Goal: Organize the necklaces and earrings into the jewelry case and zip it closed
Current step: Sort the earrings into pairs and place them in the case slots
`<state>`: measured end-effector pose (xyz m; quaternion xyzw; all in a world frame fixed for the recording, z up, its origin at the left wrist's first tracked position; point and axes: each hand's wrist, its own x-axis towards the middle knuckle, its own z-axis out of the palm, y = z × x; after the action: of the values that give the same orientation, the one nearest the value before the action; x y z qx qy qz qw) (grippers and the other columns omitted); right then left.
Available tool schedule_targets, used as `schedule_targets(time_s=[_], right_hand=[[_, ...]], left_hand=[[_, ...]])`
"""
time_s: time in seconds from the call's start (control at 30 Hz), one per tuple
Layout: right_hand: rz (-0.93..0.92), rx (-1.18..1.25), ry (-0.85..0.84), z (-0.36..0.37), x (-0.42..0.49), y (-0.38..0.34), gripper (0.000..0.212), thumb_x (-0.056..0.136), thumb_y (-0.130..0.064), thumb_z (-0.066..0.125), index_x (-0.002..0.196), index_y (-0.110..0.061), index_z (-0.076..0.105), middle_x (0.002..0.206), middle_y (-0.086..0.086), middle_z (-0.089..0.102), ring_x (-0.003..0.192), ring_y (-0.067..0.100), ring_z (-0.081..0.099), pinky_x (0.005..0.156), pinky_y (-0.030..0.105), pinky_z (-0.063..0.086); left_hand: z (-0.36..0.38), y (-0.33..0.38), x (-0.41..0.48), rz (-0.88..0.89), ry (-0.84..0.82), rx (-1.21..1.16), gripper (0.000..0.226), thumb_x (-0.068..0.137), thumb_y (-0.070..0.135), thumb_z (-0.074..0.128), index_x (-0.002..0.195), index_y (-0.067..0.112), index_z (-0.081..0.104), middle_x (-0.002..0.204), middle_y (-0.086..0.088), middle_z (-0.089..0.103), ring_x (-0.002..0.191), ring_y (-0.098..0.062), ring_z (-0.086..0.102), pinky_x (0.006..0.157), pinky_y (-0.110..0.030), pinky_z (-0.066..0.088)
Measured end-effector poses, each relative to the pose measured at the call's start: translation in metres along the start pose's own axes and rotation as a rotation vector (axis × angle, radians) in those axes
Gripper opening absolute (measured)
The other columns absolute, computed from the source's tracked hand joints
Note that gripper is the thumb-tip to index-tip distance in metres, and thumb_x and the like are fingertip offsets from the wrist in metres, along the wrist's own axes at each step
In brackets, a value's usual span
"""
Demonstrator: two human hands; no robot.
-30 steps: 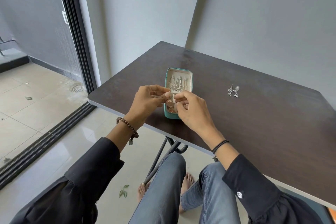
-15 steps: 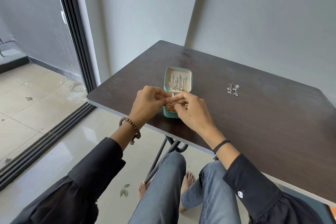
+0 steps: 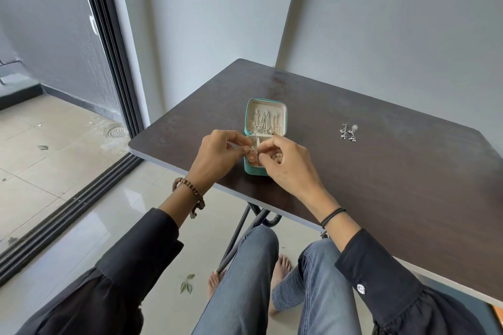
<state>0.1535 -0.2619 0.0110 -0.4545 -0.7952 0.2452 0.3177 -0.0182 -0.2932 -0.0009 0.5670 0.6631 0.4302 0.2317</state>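
A small teal jewelry case [image 3: 251,170] lies open near the table's front left edge, its cream lid [image 3: 266,106] tilted back with silver chains hanging inside. My left hand [image 3: 217,156] and my right hand [image 3: 288,167] meet over the case's lower half, both pinching a round gold earring [image 3: 252,156] between fingertips. A pair of silver dangling earrings [image 3: 349,133] lies on the table to the right, apart from both hands.
The dark brown table [image 3: 381,185] stands against a grey wall corner. A sliding door frame [image 3: 109,62] and tiled floor are to the left. My knees in jeans are under the table's front edge.
Both hands have lowered slightly toward the case's lower half, and the gold earring now shows between my fingertips. The silver earrings on the table have not moved.
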Motion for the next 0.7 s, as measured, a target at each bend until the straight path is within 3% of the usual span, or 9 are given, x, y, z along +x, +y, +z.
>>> schedule_targets(time_s=[0.13,0.27,0.37,0.47,0.6,0.7], right_hand=[[-0.056,-0.042,-0.018,0.0,0.002,-0.002,0.018,0.09,-0.01,0.066,0.105,-0.015,0.074,0.111,-0.001,0.068,0.082,0.003,0.064,0.067,0.002,0.045],[-0.118,-0.117,-0.064,0.001,0.004,-0.001,0.017,0.091,-0.014,0.069,0.106,-0.016,0.077,0.116,-0.001,0.066,0.103,0.01,0.061,0.075,0.005,0.043],[-0.135,-0.161,-0.082,0.001,0.006,0.001,0.019,0.092,-0.011,0.067,0.106,-0.014,0.079,0.119,0.0,0.067,0.115,0.012,0.057,0.085,0.01,0.046],[-0.126,-0.159,-0.038,-0.001,0.005,0.003,0.022,0.093,-0.009,0.061,0.111,-0.014,0.074,0.121,0.001,0.065,0.114,0.015,0.058,0.092,0.023,0.051],[-0.162,-0.216,-0.078,0.0,0.007,0.003,0.024,0.097,-0.014,0.062,0.118,-0.016,0.072,0.125,-0.002,0.068,0.116,0.016,0.055,0.092,0.014,0.038],[-0.176,-0.223,-0.087,0.002,0.009,0.004,0.021,0.095,-0.012,0.066,0.112,-0.016,0.077,0.119,-0.001,0.07,0.115,0.018,0.055,0.097,0.022,0.044]], left_hand=[[0.0,0.001,0.0,-0.011,-0.015,-0.014,0.012,0.093,0.015,0.073,0.103,0.013,0.079,0.101,-0.001,0.073,0.084,-0.01,0.066,0.061,-0.012,0.048],[-0.001,0.006,-0.003,-0.018,-0.025,-0.017,0.014,0.094,0.018,0.069,0.102,0.012,0.08,0.095,-0.001,0.071,0.076,-0.006,0.062,0.056,-0.01,0.046],[-0.003,0.007,-0.005,-0.011,-0.043,0.025,0.015,0.092,0.021,0.069,0.098,0.012,0.081,0.103,-0.001,0.068,0.087,-0.009,0.062,0.063,-0.013,0.045],[-0.006,0.006,-0.008,-0.013,-0.063,0.02,0.014,0.092,0.021,0.069,0.096,0.013,0.081,0.109,-0.001,0.066,0.097,-0.013,0.063,0.067,-0.014,0.048],[-0.007,0.009,-0.012,-0.014,-0.091,-0.004,0.015,0.093,0.02,0.069,0.1,0.013,0.08,0.114,-0.001,0.063,0.1,-0.014,0.062,0.068,-0.016,0.05],[-0.008,0.008,-0.014,-0.001,-0.11,0.007,0.016,0.089,0.032,0.076,0.098,0.019,0.08,0.113,0.002,0.062,0.099,-0.013,0.062,0.073,-0.017,0.05]])
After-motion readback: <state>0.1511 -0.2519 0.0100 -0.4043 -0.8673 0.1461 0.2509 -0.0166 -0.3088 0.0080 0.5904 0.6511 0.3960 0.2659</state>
